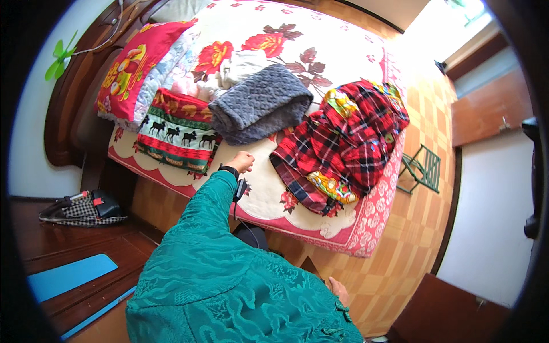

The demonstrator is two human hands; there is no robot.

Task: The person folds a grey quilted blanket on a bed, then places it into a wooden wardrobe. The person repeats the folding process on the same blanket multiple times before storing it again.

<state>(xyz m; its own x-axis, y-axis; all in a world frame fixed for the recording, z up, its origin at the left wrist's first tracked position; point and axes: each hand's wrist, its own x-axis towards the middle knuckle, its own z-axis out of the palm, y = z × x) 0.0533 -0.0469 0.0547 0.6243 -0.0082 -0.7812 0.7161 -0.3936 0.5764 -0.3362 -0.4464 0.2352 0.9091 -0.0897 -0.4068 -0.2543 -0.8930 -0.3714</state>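
Observation:
My left hand, with a black band at the wrist, hovers over or rests on the near part of the bed, its fingers curled; it shows no object. Just left of it lies a folded cloth with a moose pattern. Beyond it sits a folded grey textured blanket. To the right a red and black plaid garment or cloth with a yellow floral lining lies heaped. My right hand hangs low at my right side, away from the bed, partly hidden by the teal sleeve; what it holds cannot be seen.
The bed bears a floral cover. A red pillow lies by the wooden headboard, with white cloth behind the blanket. A green folding stool stands right of the bed. A checkered bag lies at the left.

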